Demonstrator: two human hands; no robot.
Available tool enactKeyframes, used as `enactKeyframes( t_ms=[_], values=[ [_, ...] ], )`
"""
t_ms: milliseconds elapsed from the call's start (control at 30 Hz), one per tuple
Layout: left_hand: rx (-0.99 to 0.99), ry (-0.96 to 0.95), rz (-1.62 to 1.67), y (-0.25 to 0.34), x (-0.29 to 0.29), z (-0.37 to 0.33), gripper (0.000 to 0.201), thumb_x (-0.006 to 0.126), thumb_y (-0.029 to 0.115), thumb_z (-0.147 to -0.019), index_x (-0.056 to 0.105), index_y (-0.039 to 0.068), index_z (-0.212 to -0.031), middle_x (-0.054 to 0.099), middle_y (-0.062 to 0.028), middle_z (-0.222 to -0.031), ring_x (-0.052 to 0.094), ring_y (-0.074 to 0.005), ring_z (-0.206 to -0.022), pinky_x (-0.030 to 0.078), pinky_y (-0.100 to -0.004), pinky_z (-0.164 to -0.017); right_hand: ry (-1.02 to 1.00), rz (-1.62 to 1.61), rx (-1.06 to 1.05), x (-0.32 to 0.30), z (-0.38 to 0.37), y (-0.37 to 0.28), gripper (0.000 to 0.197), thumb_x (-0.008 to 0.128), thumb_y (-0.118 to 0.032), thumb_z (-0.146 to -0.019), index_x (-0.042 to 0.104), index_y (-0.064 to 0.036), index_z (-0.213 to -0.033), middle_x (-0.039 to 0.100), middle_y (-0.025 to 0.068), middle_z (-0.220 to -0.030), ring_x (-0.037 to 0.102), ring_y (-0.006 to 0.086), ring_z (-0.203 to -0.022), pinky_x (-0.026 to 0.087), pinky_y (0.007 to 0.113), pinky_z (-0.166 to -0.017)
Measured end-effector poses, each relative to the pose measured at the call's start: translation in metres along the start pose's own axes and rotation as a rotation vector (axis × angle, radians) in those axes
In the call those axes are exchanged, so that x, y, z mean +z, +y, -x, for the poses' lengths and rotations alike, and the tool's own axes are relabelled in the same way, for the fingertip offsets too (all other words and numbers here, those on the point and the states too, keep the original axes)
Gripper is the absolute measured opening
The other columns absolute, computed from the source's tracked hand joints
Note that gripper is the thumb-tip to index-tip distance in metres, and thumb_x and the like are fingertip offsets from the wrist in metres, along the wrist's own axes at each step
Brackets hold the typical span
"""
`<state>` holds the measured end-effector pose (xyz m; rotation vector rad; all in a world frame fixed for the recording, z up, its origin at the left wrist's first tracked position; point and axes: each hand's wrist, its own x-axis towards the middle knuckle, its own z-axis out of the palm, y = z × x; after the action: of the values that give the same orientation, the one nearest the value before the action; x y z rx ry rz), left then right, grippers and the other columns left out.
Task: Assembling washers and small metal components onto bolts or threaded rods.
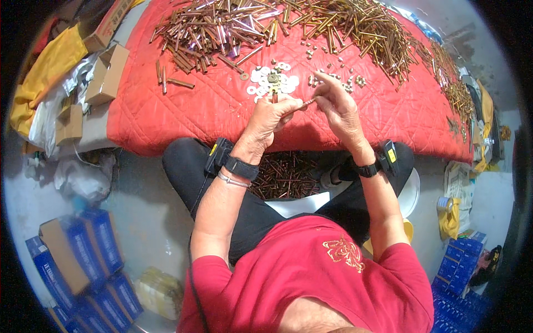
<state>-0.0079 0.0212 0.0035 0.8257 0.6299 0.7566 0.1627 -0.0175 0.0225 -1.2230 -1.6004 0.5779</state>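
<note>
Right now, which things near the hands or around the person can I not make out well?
Head view, all four:
Slim piece between left hand and right hand: too small for detail; the hands seem to cover its ends.
Metal pieces below the red cover: far part hidden by its edge.
White round container: partly behind the right leg.
Blue boxes, lower right: cut off by the picture's edge.
</note>
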Motion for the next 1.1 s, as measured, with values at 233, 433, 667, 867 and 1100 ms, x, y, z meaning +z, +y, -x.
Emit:
enactKeyframes(
  t_ms=[233,433,667,867,1100],
  values=[
    [-0.006,-0.005,0.004,-0.002,-0.004,-0.003,0.011,0.065,0.016,-0.079,0.067,0.006,-0.073,0.046,0.0081,-0.053,0.035,-0.0017,-0.043,0.022,-0.0183,-0.039,-0.001,-0.036,0.141,-0.001,0.003,-0.007,0.038,0.056,-0.008,-0.088,0.046,-0.006,-0.126,0.051,0.0018,-0.074,0.049,0.0091,-0.062,0.044,0.024,-0.058],
    [0.006,0.021,-0.004,-0.001,0.003,-0.001,0.009,0.066,0.014,-0.078,0.06,0.012,-0.072,0.044,0.0082,-0.054,0.035,-0.0009,-0.043,0.02,-0.0169,-0.036,0.013,0.021,0.247,-0.002,0.004,0.0,0.039,0.055,-0.006,-0.088,0.046,-0.0068,-0.126,0.053,0.0028,-0.074,0.05,0.0091,-0.062,0.043,0.024,-0.058],
    [-0.065,0.038,-0.025,0.0,0.002,0.002,0.008,0.065,0.014,-0.079,0.066,0.008,-0.074,0.048,0.0085,-0.054,0.038,-0.0019,-0.045,0.024,-0.0181,-0.041,0.021,0.015,0.263,-0.001,0.003,0.0,0.039,0.056,-0.006,-0.087,0.046,-0.0063,-0.125,0.053,0.0026,-0.077,0.052,0.0104,-0.069,0.045,0.024,-0.065],
    [-0.064,-0.001,-0.012,-0.005,-0.003,-0.001,0.008,0.065,0.015,-0.079,0.067,0.008,-0.074,0.046,0.0086,-0.053,0.037,-0.0015,-0.044,0.023,-0.018,-0.04,-0.031,0.053,0.257,-0.003,0.006,-0.001,0.042,0.056,-0.001,-0.086,0.045,-0.0061,-0.126,0.053,0.0038,-0.082,0.052,0.0115,-0.073,0.045,0.025,-0.068],
    [-0.1,-0.038,0.034,-0.004,-0.003,-0.004,0.011,0.064,0.017,-0.08,0.064,0.006,-0.076,0.043,0.0082,-0.052,0.034,-0.0011,-0.04,0.02,-0.0172,-0.035,0.044,0.159,0.008,-0.001,0.005,0.003,0.034,0.056,-0.006,-0.087,0.051,-0.007,-0.121,0.053,0.0039,-0.078,0.05,0.0126,-0.064,0.044,0.024,-0.061]
  ],
)
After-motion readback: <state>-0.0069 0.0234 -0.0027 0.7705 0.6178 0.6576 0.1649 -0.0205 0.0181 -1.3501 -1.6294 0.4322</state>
